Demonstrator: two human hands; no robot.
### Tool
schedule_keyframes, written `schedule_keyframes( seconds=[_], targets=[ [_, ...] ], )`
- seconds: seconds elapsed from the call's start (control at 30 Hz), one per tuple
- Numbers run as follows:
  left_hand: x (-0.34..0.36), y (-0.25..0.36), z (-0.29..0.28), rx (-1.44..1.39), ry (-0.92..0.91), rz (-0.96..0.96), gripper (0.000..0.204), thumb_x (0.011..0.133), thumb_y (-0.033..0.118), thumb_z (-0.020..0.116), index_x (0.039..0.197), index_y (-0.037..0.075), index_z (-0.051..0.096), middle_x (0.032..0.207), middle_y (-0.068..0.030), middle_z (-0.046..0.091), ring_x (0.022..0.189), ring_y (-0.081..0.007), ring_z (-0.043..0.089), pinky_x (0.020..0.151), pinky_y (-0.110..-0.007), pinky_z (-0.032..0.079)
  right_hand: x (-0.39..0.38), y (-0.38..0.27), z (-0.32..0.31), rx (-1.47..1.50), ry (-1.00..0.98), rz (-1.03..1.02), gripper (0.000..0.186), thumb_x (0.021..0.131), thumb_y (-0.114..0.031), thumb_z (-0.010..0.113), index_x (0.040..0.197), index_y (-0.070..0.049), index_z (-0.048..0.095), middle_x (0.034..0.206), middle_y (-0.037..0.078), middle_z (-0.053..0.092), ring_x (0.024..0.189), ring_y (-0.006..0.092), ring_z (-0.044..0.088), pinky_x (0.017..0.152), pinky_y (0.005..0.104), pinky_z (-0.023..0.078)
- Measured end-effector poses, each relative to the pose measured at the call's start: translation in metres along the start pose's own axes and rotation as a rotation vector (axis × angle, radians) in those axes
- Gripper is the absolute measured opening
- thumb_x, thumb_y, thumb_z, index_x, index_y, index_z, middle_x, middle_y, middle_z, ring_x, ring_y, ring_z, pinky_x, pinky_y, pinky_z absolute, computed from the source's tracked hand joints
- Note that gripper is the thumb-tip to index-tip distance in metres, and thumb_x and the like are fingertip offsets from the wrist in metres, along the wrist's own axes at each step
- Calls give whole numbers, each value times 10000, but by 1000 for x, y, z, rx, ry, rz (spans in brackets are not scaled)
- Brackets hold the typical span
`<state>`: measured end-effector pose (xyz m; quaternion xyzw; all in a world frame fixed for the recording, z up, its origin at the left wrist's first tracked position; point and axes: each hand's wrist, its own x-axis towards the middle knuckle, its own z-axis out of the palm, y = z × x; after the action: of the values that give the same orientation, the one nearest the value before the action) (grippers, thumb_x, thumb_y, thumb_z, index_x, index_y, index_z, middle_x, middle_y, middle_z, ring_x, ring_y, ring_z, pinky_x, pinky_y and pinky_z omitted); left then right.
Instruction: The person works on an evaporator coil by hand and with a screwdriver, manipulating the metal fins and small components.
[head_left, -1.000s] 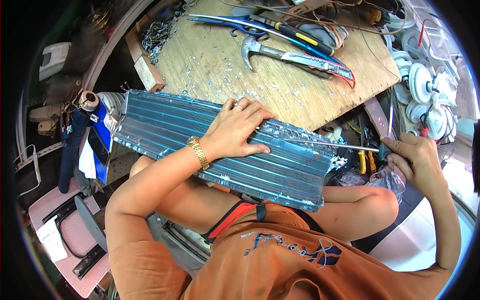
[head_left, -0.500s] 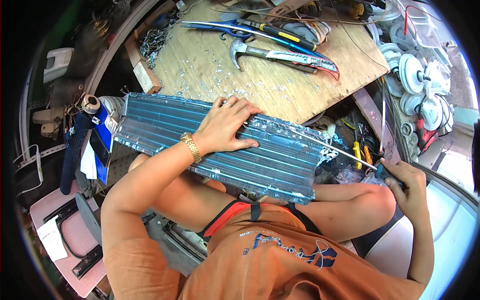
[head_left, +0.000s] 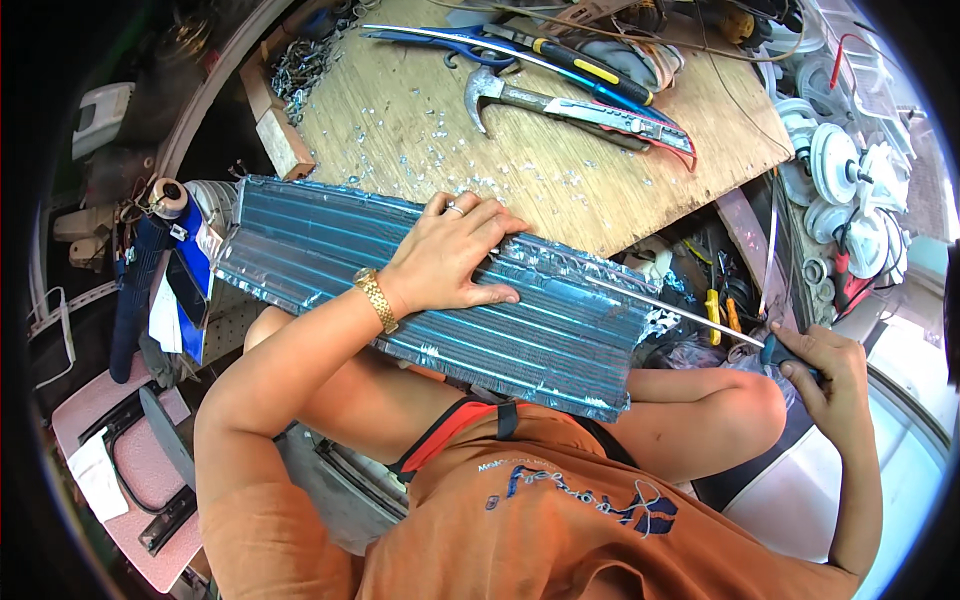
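A long, dark finned heat-exchanger coil (head_left: 330,235) with shiny lengthwise tubes lies across my lap, its far edge by the wooden board. My left hand (head_left: 462,252) bears on its middle, fingers bent over the far part and thumb lying across the fins. In my right hand (head_left: 822,365) is the dark blue-green handle of a long screwdriver (head_left: 690,316). Its thin metal shaft points left and lies along the coil's far right part, where the fins look ragged. The tip is hard to make out against the fins.
On the plywood board (head_left: 390,130) are metal scraps, a claw hammer (head_left: 520,98), a utility knife (head_left: 610,118) and blue-handled scissors (head_left: 440,48). White plastic pulleys (head_left: 832,165) crowd the right. A pink seat (head_left: 140,430) stands at the lower left.
My right hand and the screwdriver have shifted a little to the right, so more of the shaft is drawn back. My left hand stays on the coil. The whole view has shifted slightly.
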<state>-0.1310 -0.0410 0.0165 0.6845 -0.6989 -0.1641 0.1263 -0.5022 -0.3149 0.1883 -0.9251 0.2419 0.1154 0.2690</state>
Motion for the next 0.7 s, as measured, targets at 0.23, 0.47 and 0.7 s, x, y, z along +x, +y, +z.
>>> schedule_keyframes(
  seconds=[0.23, 0.47, 0.7],
  targets=[
    [-1, 1, -1, 6, 70, 4, 790, 807, 668, 780, 1399, 170, 623, 1264, -47, 657, 1192, -279, 595, 1009, -470, 411, 21, 3, -4, -60, -97, -46, 466, 783, -92, 812, 1247, -56, 793, 738, 149, 594, 639, 337, 590, 609, 439, 450],
    [2, 0, 3, -37, 54, 7, 809, 808, 686, 772, 1413, 169, 627, 1287, -70, 648, 1217, -289, 580, 1031, -470, 398, 67, 46, -4, -54, -187, -235, 497, 789, -117, 802, 1279, -43, 772, 748, 147, 600, 642, 349, 600, 605, 452, 453],
    [-2, 2, 2, -9, 30, 8, 886, 792, 669, 794, 1506, 187, 588, 1325, -72, 640, 1255, -302, 565, 1079, -470, 370, 33, -16, -7, -426, -8, -356, 503, 791, -180, 825, 1281, -80, 768, 760, 72, 558, 658, 289, 623, 588, 434, 497]
  ],
)
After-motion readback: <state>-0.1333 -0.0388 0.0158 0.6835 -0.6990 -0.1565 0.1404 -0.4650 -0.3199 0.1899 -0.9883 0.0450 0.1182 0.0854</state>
